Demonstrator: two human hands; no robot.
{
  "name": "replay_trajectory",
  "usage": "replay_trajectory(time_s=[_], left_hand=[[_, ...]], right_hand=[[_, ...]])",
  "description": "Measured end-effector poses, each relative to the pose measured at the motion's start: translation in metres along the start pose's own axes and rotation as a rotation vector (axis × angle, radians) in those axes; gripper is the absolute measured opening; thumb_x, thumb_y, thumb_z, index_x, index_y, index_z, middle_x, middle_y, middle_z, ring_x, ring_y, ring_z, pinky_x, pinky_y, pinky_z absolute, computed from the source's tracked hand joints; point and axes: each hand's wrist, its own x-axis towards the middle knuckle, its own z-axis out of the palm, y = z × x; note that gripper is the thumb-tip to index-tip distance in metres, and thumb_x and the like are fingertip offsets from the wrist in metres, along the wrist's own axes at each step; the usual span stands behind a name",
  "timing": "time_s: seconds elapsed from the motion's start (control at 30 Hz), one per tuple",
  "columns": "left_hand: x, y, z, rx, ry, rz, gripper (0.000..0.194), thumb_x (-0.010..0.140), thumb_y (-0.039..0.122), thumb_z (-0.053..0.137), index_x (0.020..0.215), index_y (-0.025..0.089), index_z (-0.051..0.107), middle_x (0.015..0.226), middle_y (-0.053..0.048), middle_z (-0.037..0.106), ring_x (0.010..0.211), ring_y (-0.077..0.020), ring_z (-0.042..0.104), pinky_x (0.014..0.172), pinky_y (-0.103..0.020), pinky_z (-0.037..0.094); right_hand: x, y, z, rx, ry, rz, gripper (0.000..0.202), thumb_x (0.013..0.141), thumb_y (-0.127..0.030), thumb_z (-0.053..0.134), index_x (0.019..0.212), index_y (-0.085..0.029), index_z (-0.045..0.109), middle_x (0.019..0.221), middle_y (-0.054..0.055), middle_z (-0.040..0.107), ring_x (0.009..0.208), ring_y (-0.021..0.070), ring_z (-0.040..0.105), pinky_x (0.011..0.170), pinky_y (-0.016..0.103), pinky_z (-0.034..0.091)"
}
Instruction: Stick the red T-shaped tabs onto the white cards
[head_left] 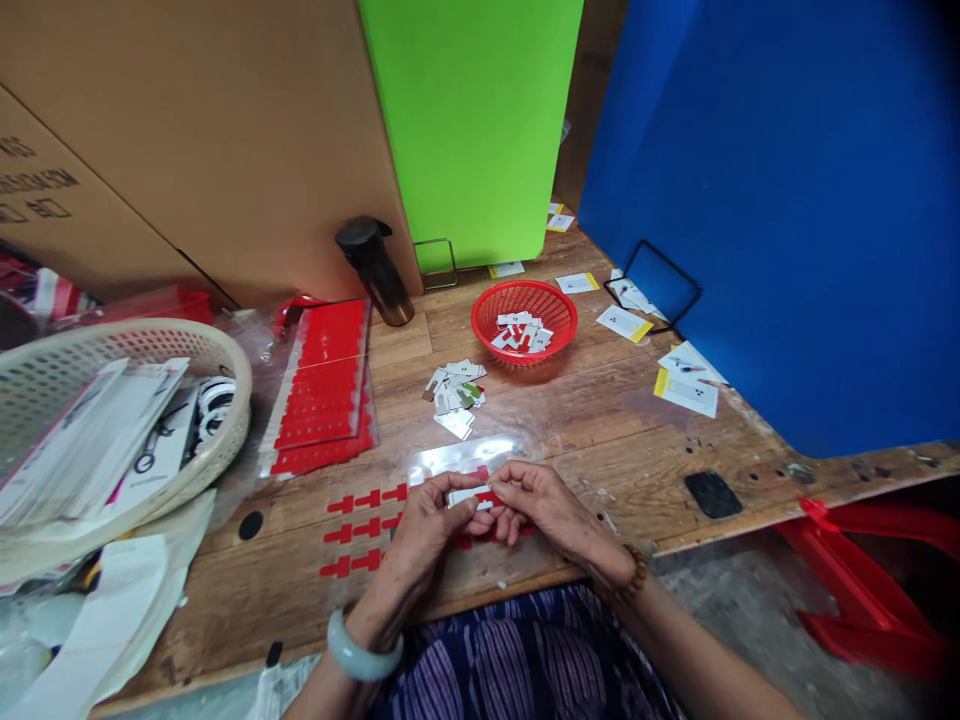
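My left hand is closed on a small white card, holding it over the front of the table. My right hand pinches at the card's right end, where a small red sticker shows; its fingertips partly cover that end. Under both hands lies a clear plastic sheet with rows of red T-shaped stickers, partly hidden by my hands. Just beyond is a loose pile of small notched white cards. More such cards lie in a red plastic basket behind it.
Stacked red sticker sheets lie left, beside a cream basket of printed cards. A dark tumbler stands near the cardboard. Green and blue panels rise behind. Yellow-edged cards and a black pad are right.
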Motion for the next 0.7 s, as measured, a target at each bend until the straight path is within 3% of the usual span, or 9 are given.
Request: replay_trajectory(time_s=[0.17,0.3,0.4,0.53,0.6,0.7], left_hand=[[0.004,0.005,0.002,0.060,-0.049,0.010,0.042,0.063,0.028,0.079,0.097,0.012,0.061,0.066,-0.004,0.070,0.060,-0.0144,0.068,0.064,-0.023,0.052],[0.023,0.015,-0.005,0.155,-0.090,0.062,0.045,0.066,0.035,0.076,0.100,0.014,0.057,0.070,-0.005,0.069,0.064,-0.0160,0.068,0.065,-0.026,0.053],[0.051,0.034,-0.017,0.495,0.122,0.274,0.030,0.078,0.037,0.061,0.097,0.013,0.057,0.068,-0.005,0.067,0.060,-0.0155,0.065,0.060,-0.028,0.052],[0.095,0.071,-0.033,0.655,0.296,0.410,0.019,0.072,0.026,0.066,0.086,0.016,0.061,0.065,-0.001,0.062,0.059,-0.0144,0.058,0.057,-0.024,0.044],[0.115,0.087,-0.037,0.717,0.354,0.460,0.016,0.067,0.019,0.069,0.080,0.016,0.062,0.065,-0.002,0.061,0.066,-0.0160,0.058,0.060,-0.023,0.042],[0.140,0.101,-0.040,0.781,0.382,0.487,0.015,0.059,0.011,0.072,0.067,0.016,0.060,0.063,-0.002,0.059,0.071,-0.0169,0.056,0.061,-0.023,0.038]], right_hand=[[0.006,-0.004,-0.009,-0.175,-0.023,0.029,0.028,0.072,-0.039,0.066,0.080,-0.017,0.052,0.050,-0.005,0.060,0.039,0.0084,0.054,0.039,0.017,0.041],[0.021,-0.027,-0.028,-0.256,0.004,0.060,0.025,0.068,-0.035,0.069,0.073,-0.017,0.051,0.045,-0.005,0.059,0.034,0.0076,0.051,0.035,0.016,0.040],[0.037,-0.063,-0.046,-0.188,0.183,-0.082,0.025,0.066,-0.033,0.071,0.072,-0.018,0.052,0.046,-0.004,0.059,0.035,0.0073,0.050,0.035,0.016,0.039],[0.051,-0.108,-0.058,0.018,0.373,-0.338,0.033,0.071,-0.032,0.070,0.095,-0.019,0.053,0.069,-0.001,0.065,0.054,0.0098,0.061,0.050,0.020,0.051],[0.051,-0.114,-0.058,-0.022,0.463,-0.385,0.046,0.074,-0.035,0.067,0.112,-0.022,0.047,0.080,0.000,0.064,0.061,0.0121,0.064,0.055,0.023,0.053],[0.041,-0.097,-0.052,-0.218,0.496,-0.379,0.052,0.076,-0.037,0.064,0.121,-0.023,0.043,0.092,0.002,0.062,0.066,0.0134,0.064,0.056,0.025,0.053]])
